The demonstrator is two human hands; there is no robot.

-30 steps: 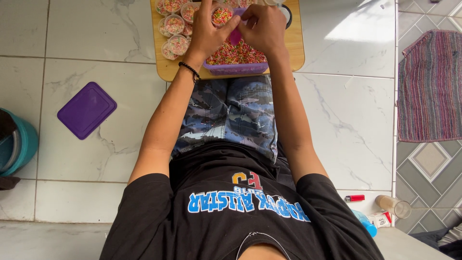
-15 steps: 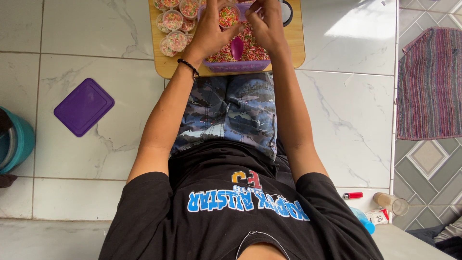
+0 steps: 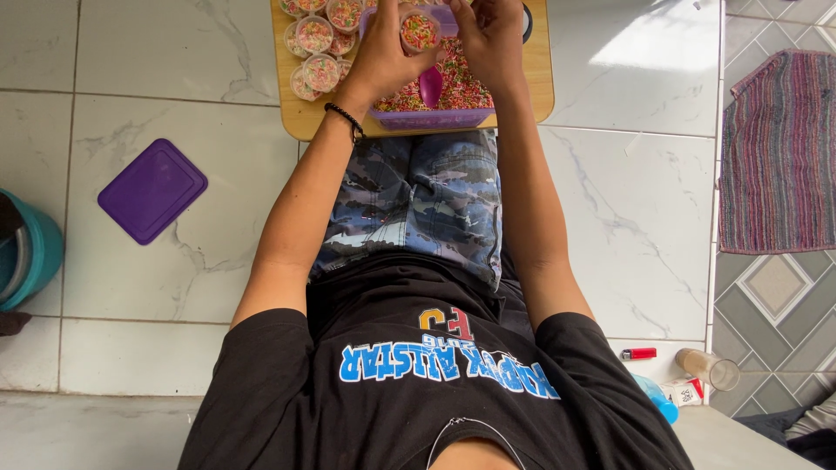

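My left hand (image 3: 381,54), with a black band on the wrist, grips a small clear cup (image 3: 420,30) filled with coloured sprinkles. My right hand (image 3: 492,35) meets it from the right, fingers pinched at the cup's rim. Both hands hover over a purple tub (image 3: 435,118) of sprinkles, where a pink spoon (image 3: 431,85) lies. The tub stands on a wooden board (image 3: 300,120) just past my knees. Several filled cups (image 3: 315,39) are stacked on the board's left side.
I sit on a white marble-tiled floor. A purple square lid (image 3: 152,190) lies to my left and a teal bucket (image 3: 30,257) stands at the left edge. A striped rug (image 3: 775,157) is on the right. A red lighter (image 3: 638,353) and a glass (image 3: 710,368) lie near my right hip.
Both hands have risen off the sprinkles with the small cup between them. The pink spoon, hidden under my fingers before, now lies uncovered in the tub.
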